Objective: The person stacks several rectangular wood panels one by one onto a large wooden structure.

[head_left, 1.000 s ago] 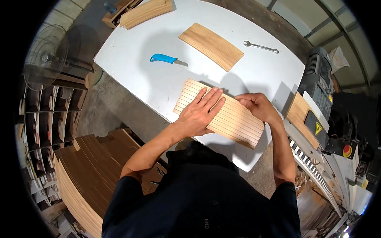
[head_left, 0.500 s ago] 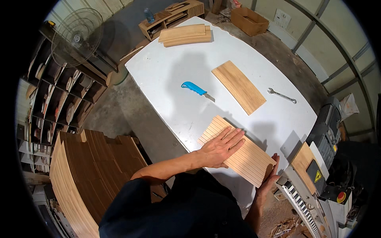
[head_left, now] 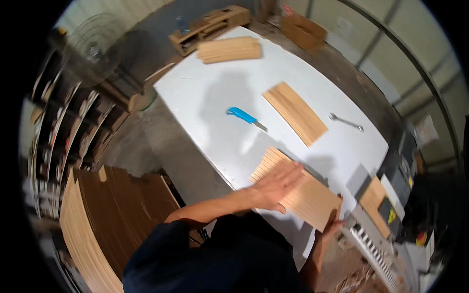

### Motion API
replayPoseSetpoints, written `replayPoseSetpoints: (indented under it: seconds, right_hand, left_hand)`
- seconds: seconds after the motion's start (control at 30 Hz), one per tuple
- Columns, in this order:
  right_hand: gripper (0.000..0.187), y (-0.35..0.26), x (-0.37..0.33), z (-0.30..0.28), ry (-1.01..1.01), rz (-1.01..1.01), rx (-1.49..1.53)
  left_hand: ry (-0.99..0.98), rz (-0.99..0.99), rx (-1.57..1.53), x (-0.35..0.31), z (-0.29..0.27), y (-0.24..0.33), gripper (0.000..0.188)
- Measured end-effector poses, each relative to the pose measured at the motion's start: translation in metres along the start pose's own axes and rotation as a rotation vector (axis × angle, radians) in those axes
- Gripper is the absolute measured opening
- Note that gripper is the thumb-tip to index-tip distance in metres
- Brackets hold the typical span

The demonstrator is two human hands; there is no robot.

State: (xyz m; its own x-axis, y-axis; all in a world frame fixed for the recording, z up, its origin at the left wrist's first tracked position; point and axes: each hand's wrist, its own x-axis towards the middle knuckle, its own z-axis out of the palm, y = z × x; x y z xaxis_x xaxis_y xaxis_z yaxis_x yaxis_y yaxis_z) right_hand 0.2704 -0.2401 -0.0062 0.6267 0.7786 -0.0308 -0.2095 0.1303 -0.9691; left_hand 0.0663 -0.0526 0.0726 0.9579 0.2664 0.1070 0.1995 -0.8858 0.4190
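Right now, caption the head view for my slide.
Left hand laid across a grooved wooden panel, right hand at its right end, blue-handled knife on the white table.

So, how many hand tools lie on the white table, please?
2: a blue knife left of the middle board, a wrench right of it; others may be hidden.

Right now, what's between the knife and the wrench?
In the head view, a wooden board lies on the table between the knife and the wrench.
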Motion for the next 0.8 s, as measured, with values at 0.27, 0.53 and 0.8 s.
replayPoseSetpoints:
  seconds: [0.27,0.53,0.8]
  right_hand:
    - [0.099,-0.004,0.006,0.009,0.012,-0.006,-0.03]
    - [0.105,0.001,-0.001,0.008,0.134,0.007,0.025]
    - [0.115,0.014,-0.001,0.012,0.051,-0.193,-0.009]
  left_hand:
    - [0.413,-0.3,-0.898,-0.056,0.012,-0.079,0.118]
    - [0.43,-0.182,-1.24,-0.04,0.038,-0.074,0.121]
    - [0.318,-0.085,-1.194,-0.05,0.053,-0.101,0.154]
